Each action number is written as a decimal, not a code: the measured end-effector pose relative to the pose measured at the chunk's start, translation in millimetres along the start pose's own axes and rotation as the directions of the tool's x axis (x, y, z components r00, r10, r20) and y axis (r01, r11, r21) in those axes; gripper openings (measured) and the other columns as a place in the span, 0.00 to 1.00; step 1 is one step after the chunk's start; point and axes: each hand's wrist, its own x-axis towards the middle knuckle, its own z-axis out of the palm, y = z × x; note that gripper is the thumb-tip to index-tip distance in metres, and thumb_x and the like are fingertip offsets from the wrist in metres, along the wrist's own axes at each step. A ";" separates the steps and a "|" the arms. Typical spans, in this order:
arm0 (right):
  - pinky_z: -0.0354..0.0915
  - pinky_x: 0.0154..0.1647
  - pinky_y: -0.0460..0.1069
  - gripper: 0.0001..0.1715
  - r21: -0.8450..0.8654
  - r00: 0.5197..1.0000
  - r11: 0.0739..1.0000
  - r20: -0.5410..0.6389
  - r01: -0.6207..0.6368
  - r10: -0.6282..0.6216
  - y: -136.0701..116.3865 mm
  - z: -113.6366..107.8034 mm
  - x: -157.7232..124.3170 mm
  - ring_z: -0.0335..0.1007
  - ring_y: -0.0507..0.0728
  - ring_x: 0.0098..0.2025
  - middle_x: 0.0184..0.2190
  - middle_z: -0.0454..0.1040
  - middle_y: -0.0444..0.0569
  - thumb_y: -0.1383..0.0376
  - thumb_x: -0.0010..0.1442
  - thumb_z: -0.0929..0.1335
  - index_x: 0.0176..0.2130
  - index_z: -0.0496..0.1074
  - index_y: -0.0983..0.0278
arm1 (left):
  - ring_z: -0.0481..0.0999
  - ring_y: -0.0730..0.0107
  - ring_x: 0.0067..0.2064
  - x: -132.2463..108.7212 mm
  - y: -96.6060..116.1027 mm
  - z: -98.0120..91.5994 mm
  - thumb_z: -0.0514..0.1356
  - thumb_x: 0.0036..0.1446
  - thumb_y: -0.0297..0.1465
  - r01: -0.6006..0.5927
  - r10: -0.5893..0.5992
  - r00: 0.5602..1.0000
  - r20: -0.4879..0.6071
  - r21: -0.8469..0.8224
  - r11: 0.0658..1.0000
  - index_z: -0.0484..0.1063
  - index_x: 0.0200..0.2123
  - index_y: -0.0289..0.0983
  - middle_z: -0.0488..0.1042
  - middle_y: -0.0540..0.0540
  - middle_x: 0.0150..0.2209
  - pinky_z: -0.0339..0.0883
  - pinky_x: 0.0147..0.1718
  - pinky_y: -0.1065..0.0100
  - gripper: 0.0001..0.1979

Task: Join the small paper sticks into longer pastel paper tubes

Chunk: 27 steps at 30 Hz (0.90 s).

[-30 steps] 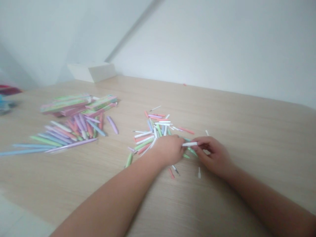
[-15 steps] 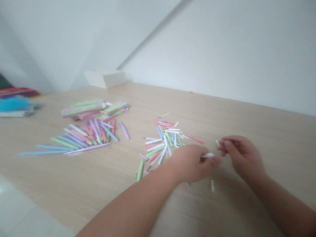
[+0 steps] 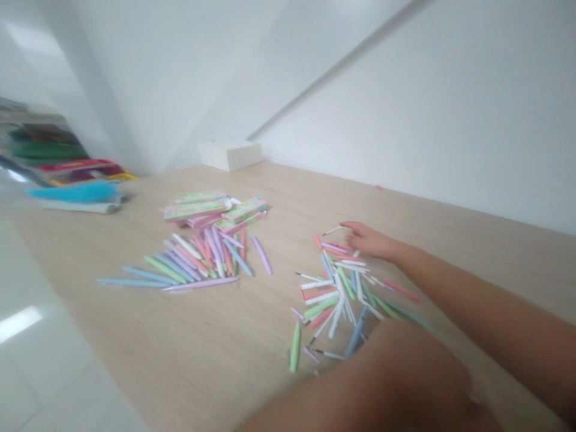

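Note:
A loose heap of pastel pen parts [image 3: 335, 294], with white, green, pink and blue barrels and thin refills, lies on the wooden table [image 3: 216, 342]. My right hand [image 3: 371, 241] reaches over to the heap's far edge, fingers stretched out flat on the pink pieces there. My left hand [image 3: 405, 384] is low in the foreground at the heap's near side, blurred, with its fingers out of sight. A blue barrel [image 3: 355, 339] lies right in front of it; I cannot tell whether the hand grips it.
A second pile of whole pastel pens [image 3: 202, 261] lies to the left, with flat green-and-pink pen boxes [image 3: 211, 210] behind it. A white box [image 3: 230, 153] stands against the wall. Coloured items, one bright blue [image 3: 74, 192], lie at the far left.
The view has swung to the right and down. My right hand has left my left hand and reached forward to the heap's far side. My left hand has dropped toward the bottom edge.

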 end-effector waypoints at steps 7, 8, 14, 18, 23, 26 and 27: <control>0.64 0.60 0.56 0.13 -0.278 0.958 0.938 0.251 0.206 -0.136 9.5 21.7 59.6 0.73 0.64 0.58 0.51 0.79 0.60 0.69 0.65 0.66 0.46 0.79 0.65 | 0.78 0.46 0.49 -1.3 -2.7 2.8 0.56 0.59 0.49 -0.023 0.024 0.999 -0.023 0.053 0.998 0.82 0.41 0.38 0.82 0.35 0.37 0.70 0.48 0.49 0.24; 0.65 0.58 0.57 0.11 -0.307 0.951 0.924 0.275 0.226 -0.142 10.0 20.4 59.5 0.75 0.65 0.55 0.48 0.80 0.61 0.69 0.65 0.66 0.43 0.79 0.65 | 0.78 0.46 0.49 -1.0 -3.0 2.5 0.56 0.59 0.49 -0.023 0.024 0.999 -0.027 0.051 0.998 0.82 0.40 0.38 0.82 0.35 0.37 0.70 0.48 0.48 0.23; 0.65 0.49 0.53 0.07 -0.394 0.952 0.892 0.284 0.221 -0.111 15.8 15.2 37.6 0.76 0.64 0.49 0.46 0.79 0.65 0.67 0.65 0.66 0.41 0.74 0.66 | 0.80 0.45 0.46 -0.7 1.3 -0.8 0.55 0.59 0.49 0.014 -0.016 0.999 0.037 0.048 0.999 0.82 0.41 0.37 0.81 0.34 0.37 0.72 0.45 0.49 0.25; 0.62 0.37 0.50 0.14 -0.387 0.985 0.919 0.174 0.068 0.000 26.7 8.4 6.5 0.75 0.61 0.36 0.38 0.80 0.64 0.67 0.68 0.62 0.50 0.69 0.71 | 0.81 0.43 0.43 -5.1 7.3 -6.5 0.52 0.60 0.49 0.046 -0.050 0.996 0.067 0.056 0.997 0.83 0.41 0.34 0.81 0.33 0.36 0.74 0.42 0.47 0.28; 0.60 0.34 0.50 0.18 -0.284 0.997 0.957 0.042 -0.054 0.068 24.4 -5.9 -51.3 0.73 0.60 0.36 0.38 0.79 0.60 0.64 0.71 0.55 0.50 0.68 0.69 | 0.81 0.45 0.41 -6.7 11.7 -9.0 0.51 0.60 0.47 0.074 -0.084 0.992 0.090 0.114 0.991 0.83 0.42 0.33 0.81 0.34 0.34 0.75 0.41 0.49 0.28; 0.61 0.35 0.48 0.16 -0.189 0.996 0.982 0.087 -0.019 0.036 7.2 -10.3 -81.8 0.74 0.58 0.35 0.34 0.79 0.51 0.60 0.69 0.59 0.45 0.73 0.64 | 0.82 0.45 0.40 -5.9 12.8 -6.6 0.51 0.61 0.46 0.054 -0.067 0.992 0.103 0.122 0.991 0.83 0.43 0.33 0.81 0.34 0.33 0.75 0.40 0.49 0.27; 0.62 0.35 0.48 0.16 -0.160 0.994 0.987 0.110 -0.001 0.019 -0.4 -10.5 -88.4 0.74 0.58 0.34 0.34 0.80 0.49 0.59 0.69 0.60 0.45 0.74 0.62 | 0.82 0.45 0.39 -5.8 13.3 -5.6 0.52 0.60 0.46 0.045 -0.058 0.993 0.099 0.125 0.991 0.83 0.42 0.33 0.81 0.34 0.33 0.75 0.40 0.49 0.27</control>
